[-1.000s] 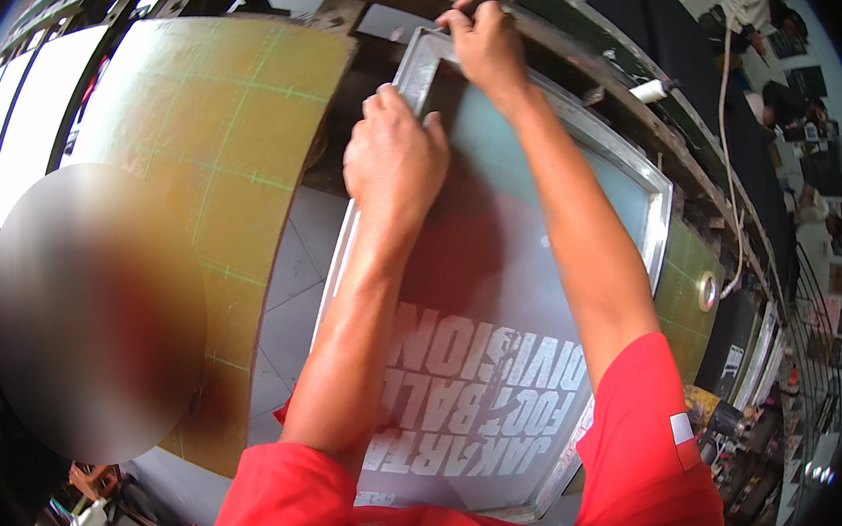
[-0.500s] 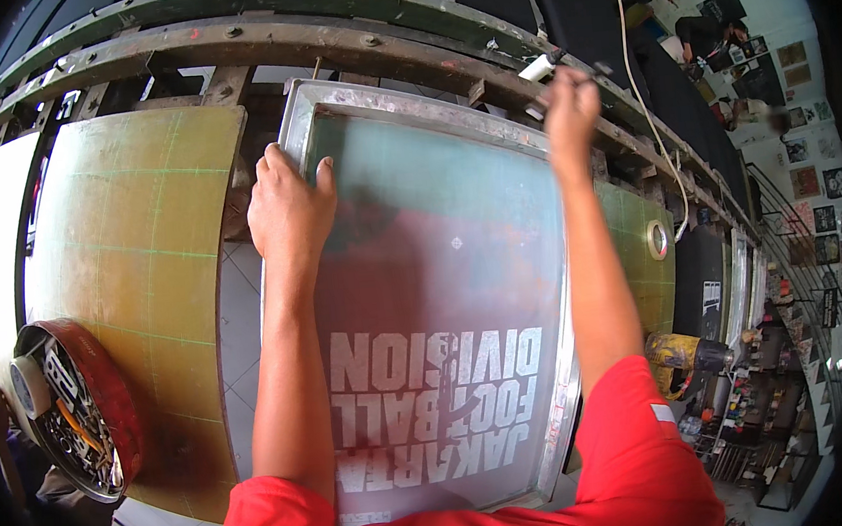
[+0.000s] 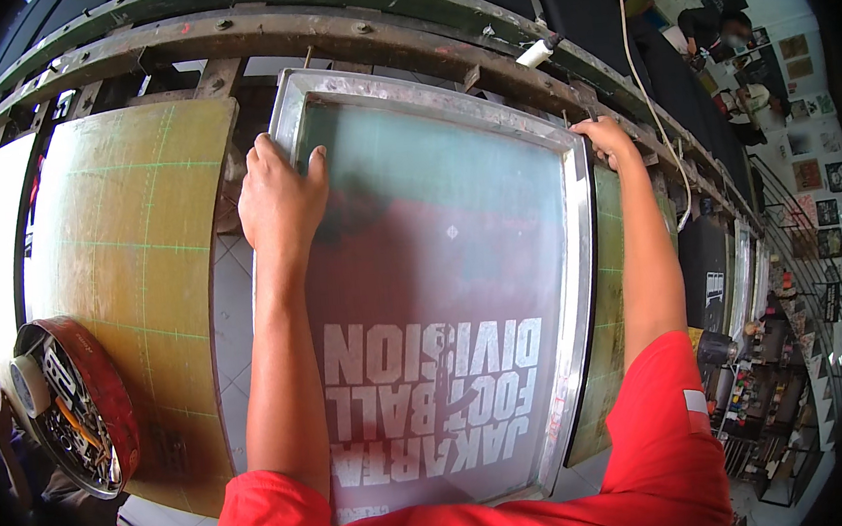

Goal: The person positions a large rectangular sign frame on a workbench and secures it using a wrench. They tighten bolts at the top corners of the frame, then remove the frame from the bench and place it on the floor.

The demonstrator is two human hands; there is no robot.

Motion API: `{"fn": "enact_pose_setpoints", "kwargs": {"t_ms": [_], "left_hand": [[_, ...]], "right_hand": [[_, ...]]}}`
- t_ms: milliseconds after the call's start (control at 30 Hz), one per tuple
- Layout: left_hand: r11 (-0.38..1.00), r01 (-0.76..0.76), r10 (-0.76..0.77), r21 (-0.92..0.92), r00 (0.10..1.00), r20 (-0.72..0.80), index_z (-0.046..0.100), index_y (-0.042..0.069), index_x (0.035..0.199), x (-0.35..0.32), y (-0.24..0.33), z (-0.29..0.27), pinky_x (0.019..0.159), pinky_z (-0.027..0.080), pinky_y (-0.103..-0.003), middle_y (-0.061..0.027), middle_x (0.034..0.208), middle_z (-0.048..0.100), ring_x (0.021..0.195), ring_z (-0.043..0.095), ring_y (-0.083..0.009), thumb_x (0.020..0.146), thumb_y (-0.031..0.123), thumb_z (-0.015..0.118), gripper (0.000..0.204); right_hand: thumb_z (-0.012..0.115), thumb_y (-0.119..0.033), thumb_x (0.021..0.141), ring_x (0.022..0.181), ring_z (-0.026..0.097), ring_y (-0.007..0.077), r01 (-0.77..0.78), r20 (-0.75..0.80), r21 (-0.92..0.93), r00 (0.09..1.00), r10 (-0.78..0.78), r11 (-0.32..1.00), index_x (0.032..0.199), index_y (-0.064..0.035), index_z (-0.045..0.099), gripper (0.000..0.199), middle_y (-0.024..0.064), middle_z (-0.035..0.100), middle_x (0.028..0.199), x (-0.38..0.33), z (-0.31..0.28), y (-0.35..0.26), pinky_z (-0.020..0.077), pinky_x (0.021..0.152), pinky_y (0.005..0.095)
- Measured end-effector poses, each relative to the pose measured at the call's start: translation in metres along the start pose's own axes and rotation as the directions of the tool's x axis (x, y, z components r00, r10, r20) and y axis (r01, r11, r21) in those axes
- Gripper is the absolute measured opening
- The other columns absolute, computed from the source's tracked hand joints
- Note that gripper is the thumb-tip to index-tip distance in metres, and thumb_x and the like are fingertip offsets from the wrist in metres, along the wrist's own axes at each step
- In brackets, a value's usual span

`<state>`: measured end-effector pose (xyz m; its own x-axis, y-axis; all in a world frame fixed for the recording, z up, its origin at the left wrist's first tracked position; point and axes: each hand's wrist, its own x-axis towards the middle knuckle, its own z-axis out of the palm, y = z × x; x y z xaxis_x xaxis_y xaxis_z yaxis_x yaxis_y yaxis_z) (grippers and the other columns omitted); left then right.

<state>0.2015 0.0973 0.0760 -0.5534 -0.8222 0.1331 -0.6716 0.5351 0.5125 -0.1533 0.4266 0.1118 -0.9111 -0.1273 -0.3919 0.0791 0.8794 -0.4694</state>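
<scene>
Aluminium-framed printing screen (image 3: 443,291) now lies flat and square before us on the long bench (image 3: 123,247), where half a second ago we were still shifting it, so it looks seated for printing. Our left hand (image 3: 280,190) grips the frame's left rail, thumb over the mesh; our right hand (image 3: 609,137) has slid to clasp the far right corner. A round red tin (image 3: 76,404) of tools sits at left; a cluttered workshop stretches right.
</scene>
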Motion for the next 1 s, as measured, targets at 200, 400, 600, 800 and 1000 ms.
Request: {"fn": "enact_pose_setpoints", "kwargs": {"t_ms": [200,400,600,800,1000], "left_hand": [[0.998,0.047,-0.045,-0.032,0.996,0.081,0.048,-0.003,0.127,0.001,0.002,-0.005,0.089,0.050,-0.047,-0.0243,0.120,0.060,0.105,0.062,-0.0408,0.085,0.046,0.062,0.066],[0.995,0.095,-0.091,-0.022,0.984,0.151,0.048,-0.002,0.131,0.002,0.001,-0.011,0.093,0.049,-0.047,-0.0246,0.122,0.061,0.108,0.062,-0.0406,0.085,0.048,0.061,0.069],[0.996,0.087,-0.085,-0.011,0.986,0.143,0.049,-0.002,0.131,0.002,0.007,-0.009,0.093,0.049,-0.047,-0.0245,0.121,0.061,0.108,0.062,-0.0404,0.085,0.048,0.062,0.069],[0.999,0.044,-0.044,0.006,0.999,0.030,0.051,-0.002,0.119,0.001,0.000,-0.004,0.084,0.054,-0.046,-0.0222,0.115,0.062,0.099,0.065,-0.0392,0.084,0.045,0.065,0.061],[0.993,0.113,-0.109,-0.018,0.979,0.170,0.046,-0.002,0.134,0.002,0.009,-0.010,0.096,0.047,-0.047,-0.0241,0.126,0.059,0.113,0.059,-0.0400,0.085,0.048,0.062,0.072]], "right_hand": [[0.070,-0.023,0.076,0.047,0.044,0.0157,-0.012,0.003,-0.030,1.000,0.012,0.999,0.073,-0.0015,0.062,0.024,0.0061,0.052,0.059,0.013,0.003,-0.003,0.0299,0.042,0.0330],[0.069,-0.024,0.074,0.046,0.044,0.0153,-0.023,-0.004,-0.082,1.000,0.023,0.996,0.073,-0.0013,0.064,0.023,0.0068,0.053,0.059,0.016,0.012,-0.009,0.0305,0.041,0.0323],[0.073,-0.035,0.081,0.050,0.045,0.0121,0.048,0.023,0.000,0.999,-0.048,0.999,0.080,-0.0014,0.065,0.034,0.0041,0.055,0.064,0.016,0.002,0.010,0.0309,0.043,0.0285],[0.061,-0.041,0.094,0.054,0.045,0.0085,0.268,-0.249,0.516,0.956,-0.157,0.813,0.091,-0.0080,0.060,0.034,-0.0019,0.051,0.066,-0.001,-0.010,0.015,0.0330,0.047,0.0243],[0.050,-0.022,0.102,0.073,0.054,0.0096,0.395,-0.346,0.663,0.915,-0.207,0.636,0.100,-0.0073,0.061,0.019,0.0007,0.061,0.084,0.002,-0.029,0.027,0.0418,0.067,0.0226]]}}
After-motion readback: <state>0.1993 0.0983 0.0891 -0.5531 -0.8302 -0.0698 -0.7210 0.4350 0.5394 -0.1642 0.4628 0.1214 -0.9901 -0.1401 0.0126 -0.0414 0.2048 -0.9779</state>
